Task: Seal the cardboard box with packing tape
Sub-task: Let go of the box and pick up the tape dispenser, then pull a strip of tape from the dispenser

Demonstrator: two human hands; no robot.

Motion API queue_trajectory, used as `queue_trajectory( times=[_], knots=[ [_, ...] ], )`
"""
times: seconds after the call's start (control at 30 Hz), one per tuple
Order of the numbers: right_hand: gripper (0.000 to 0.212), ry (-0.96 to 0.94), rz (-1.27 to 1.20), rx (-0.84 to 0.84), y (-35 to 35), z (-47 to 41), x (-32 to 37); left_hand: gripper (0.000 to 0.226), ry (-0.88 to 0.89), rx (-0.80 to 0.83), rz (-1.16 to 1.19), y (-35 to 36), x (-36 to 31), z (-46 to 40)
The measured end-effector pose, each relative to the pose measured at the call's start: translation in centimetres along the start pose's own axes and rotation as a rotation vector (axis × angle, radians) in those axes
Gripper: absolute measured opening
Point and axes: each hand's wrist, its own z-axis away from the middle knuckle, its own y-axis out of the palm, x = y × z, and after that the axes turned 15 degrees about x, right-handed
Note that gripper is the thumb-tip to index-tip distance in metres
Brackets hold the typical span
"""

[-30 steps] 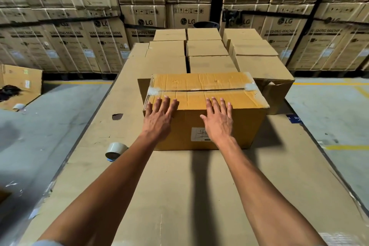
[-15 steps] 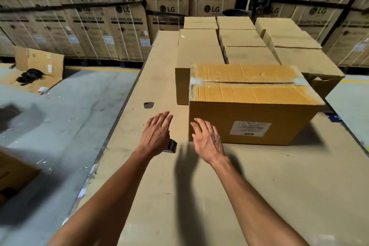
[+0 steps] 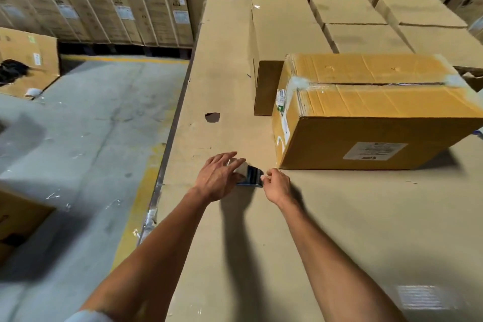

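On the bench, near-left of cardboard box [image 3: 366, 112] | left hand [image 3: 218, 178] grips tape roll [image 3: 249, 176] | right hand [image 3: 277, 184] pinches its end | top seam looks untaped: sealing not begun.

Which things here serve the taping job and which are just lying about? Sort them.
For the job:
- cardboard box, top seam untaped
- tape roll
- left hand on the roll
- right hand picking at its edge

Lying about:
- closed cartons behind
- washing-machine cartons
- open carton on the floor
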Motion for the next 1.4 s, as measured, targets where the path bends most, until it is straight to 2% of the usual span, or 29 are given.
queue_trajectory(
  times=[0.1, 0.3, 0.5, 0.63, 0.7, 0.83, 1.0, 1.1, 1.2, 1.3, 1.4],
  knots=[
    [0.033, 0.079, -0.139, -0.004, 0.7, -1.1, 0.8, 0.062, 0.051, 0.010, 0.036, 0.5, 1.2, -0.4],
    [0.027, 0.192, -0.231, -0.027, 1.4, -2.5, 1.4, 0.057, 0.088, -0.040, 0.152, 2.1, 2.8, -0.8],
    [0.025, 0.233, -0.322, -0.039, 1.3, -2.5, 1.8, 0.057, 0.041, -0.095, 0.185, 2.1, 2.0, -1.7],
    [0.024, 0.259, -0.400, -0.063, 1.4, -2.6, 1.5, 0.053, -0.021, -0.073, 0.226, 2.5, 0.6, -2.4],
    [0.025, 0.269, -0.498, -0.059, 1.5, -2.9, 1.1, 0.051, -0.015, -0.061, 0.182, 2.7, 0.5, -2.6],
    [0.017, 0.238, -0.781, -0.034, 1.5, -3.1, 0.9, 0.055, 0.102, -0.044, -0.062, 3.2, 0.4, -3.0],
    [0.029, 0.230, -0.958, 0.010, 1.8, -3.0, 0.9, 0.056, 0.088, -0.048, -0.138, 4.4, 0.1, -2.3],
    [0.029, 0.230, -0.956, 0.003, 1.7, -3.1, 0.8, 0.055, 0.073, -0.057, -0.138, 4.7, -0.1, -2.3],
    [0.010, 0.239, -0.877, -0.021, 1.7, -3.0, 1.0, 0.054, 0.076, -0.064, -0.094, 4.7, -0.2, -2.4],
    [0.025, 0.271, -0.811, -0.059, 1.8, -3.1, 1.0, 0.056, 0.084, -0.076, -0.076, 4.8, 0.1, -2.2],
    [0.009, 0.262, -0.792, -0.026, 1.5, -3.1, 0.9, 0.061, 0.109, -0.100, 0.007, 4.8, 0.5, -2.1]
  ],
)
